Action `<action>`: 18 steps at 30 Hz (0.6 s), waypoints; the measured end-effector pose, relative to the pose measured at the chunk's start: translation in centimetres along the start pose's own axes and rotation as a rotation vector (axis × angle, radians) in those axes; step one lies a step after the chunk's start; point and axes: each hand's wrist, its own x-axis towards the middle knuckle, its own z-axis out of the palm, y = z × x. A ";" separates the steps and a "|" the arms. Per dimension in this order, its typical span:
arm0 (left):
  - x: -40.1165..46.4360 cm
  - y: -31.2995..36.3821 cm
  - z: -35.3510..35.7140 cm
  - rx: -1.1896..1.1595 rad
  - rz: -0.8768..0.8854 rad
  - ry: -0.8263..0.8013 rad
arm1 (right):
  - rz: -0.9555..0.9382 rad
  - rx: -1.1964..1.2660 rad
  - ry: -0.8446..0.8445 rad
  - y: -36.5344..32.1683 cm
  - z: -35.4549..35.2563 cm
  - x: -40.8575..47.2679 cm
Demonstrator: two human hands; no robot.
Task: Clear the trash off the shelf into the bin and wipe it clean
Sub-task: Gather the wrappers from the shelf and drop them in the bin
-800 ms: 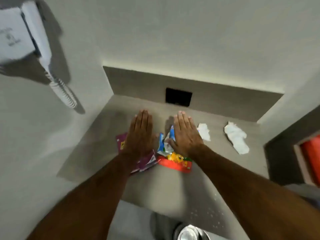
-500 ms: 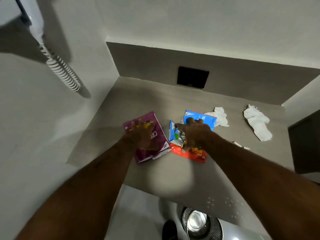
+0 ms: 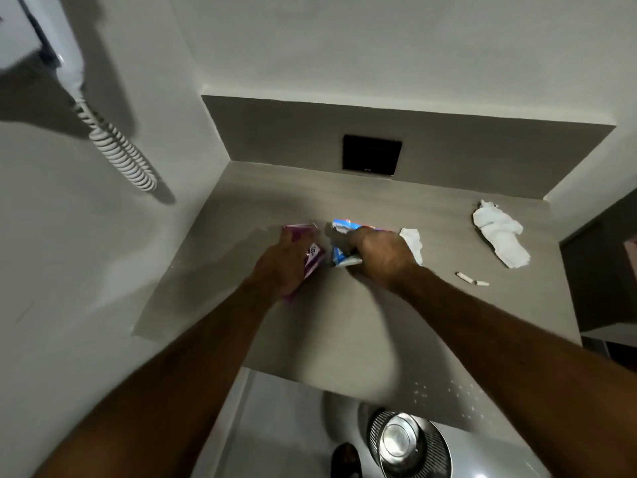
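Observation:
On the grey shelf (image 3: 344,322), my left hand (image 3: 279,267) is closed around a purple snack wrapper (image 3: 312,255), crumpling it. Just to its right, my right hand (image 3: 382,257) grips a bunch of blue and silver wrappers (image 3: 339,236). A small white tissue (image 3: 413,241) lies beside my right hand, partly hidden by it. A larger crumpled white tissue (image 3: 501,238) sits at the far right of the shelf. Two small white butts (image 3: 470,280) lie in front of it. The metal bin (image 3: 408,443) stands on the floor below the shelf's front edge.
A black square plate (image 3: 372,155) is set in the back wall above the shelf. A white wall unit with a coiled cord (image 3: 117,146) hangs on the left wall. White specks (image 3: 448,395) dot the shelf's front right edge. A dark opening (image 3: 599,277) borders the right.
Both hands went from flat on the wrappers to closed around them, gathering and crumpling them. The red wrapper is no longer visible. The camera view shifted, showing more of the bin.

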 end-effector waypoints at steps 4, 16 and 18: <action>-1.0 2.6 -2.2 -0.164 0.057 0.231 | -0.002 0.170 0.085 0.3 -2.3 -1.5; -20.0 14.6 7.8 -0.267 0.151 0.447 | 0.021 0.364 0.292 -0.8 -3.4 -23.9; -23.3 15.6 13.4 -0.326 0.117 0.315 | 0.050 0.442 0.205 -0.1 0.1 -29.4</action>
